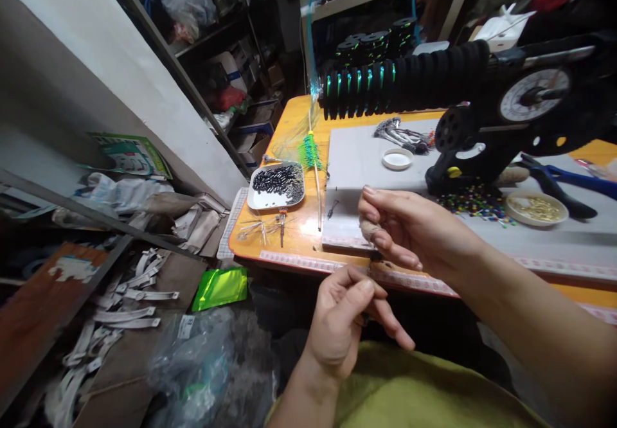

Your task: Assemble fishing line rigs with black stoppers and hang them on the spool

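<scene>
My left hand [340, 322] is in front of the table edge, its thumb pressed onto the curled index finger and the other fingers partly bent. Whatever it pinches is too thin or small to make out. Up and to the right, my right hand [409, 225] hovers over the near edge of the grey board [351, 158], thumb and fingers drawn together. A beige wrap [370, 229] covers one of its digits. Any fine line between the hands does not show clearly. Close by on the board lies a small dark wire piece [332, 208].
A white tray [251, 200] of black cylindrical pieces stands left, beside a stick [317, 190] with a green bristly bundle. Black line spools [405, 84] on a machine overhang the board. Loose coloured beads [475, 203], a dish of brass pieces [537, 209] and blue-handled pliers [578, 180] lie right.
</scene>
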The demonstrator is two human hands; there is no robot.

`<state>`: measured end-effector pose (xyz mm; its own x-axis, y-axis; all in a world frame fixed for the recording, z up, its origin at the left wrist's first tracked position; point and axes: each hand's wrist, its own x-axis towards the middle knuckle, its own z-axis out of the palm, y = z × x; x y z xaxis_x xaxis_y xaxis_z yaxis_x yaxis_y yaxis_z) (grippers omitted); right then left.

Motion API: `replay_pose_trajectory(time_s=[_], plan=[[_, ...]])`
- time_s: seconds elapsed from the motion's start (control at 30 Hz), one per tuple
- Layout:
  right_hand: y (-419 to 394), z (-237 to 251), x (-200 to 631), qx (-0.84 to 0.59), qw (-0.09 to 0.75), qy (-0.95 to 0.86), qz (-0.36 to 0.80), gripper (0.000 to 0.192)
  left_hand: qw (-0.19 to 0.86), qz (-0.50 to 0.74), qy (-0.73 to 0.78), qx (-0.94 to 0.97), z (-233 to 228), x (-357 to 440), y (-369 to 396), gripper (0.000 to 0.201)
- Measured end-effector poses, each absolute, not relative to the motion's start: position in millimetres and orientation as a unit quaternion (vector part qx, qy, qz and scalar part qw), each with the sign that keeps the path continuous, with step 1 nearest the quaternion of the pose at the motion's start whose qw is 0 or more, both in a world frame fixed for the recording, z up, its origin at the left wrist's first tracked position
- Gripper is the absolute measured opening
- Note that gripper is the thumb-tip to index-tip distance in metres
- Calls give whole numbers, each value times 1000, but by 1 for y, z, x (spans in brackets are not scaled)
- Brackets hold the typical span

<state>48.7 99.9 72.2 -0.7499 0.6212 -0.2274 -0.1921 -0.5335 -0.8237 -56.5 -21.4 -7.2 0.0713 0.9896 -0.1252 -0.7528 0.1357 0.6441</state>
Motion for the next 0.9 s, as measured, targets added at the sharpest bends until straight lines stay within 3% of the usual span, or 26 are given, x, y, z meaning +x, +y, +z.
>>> replay_pose_trajectory(time_s=[0.4,0.53,0.63,0.73,0.9], plan=[[105,71,56,-272,239,-516,776,38,703,619,303,176,-11,-55,-26,39],[105,73,60,-341,341,-624,615,53,607,622,426,252,-10,-56,-27,47],[103,82,58,-330,410,-720,452,43,499,577,549,341,-10,-52,-30,50],[108,92,50,-304,371,-800,360,38,389,560,604,412,-10,-43,-34,44],[141,103,28,-355,293,-779,426,59,332,553,627,437,-10,-34,-41,54]])
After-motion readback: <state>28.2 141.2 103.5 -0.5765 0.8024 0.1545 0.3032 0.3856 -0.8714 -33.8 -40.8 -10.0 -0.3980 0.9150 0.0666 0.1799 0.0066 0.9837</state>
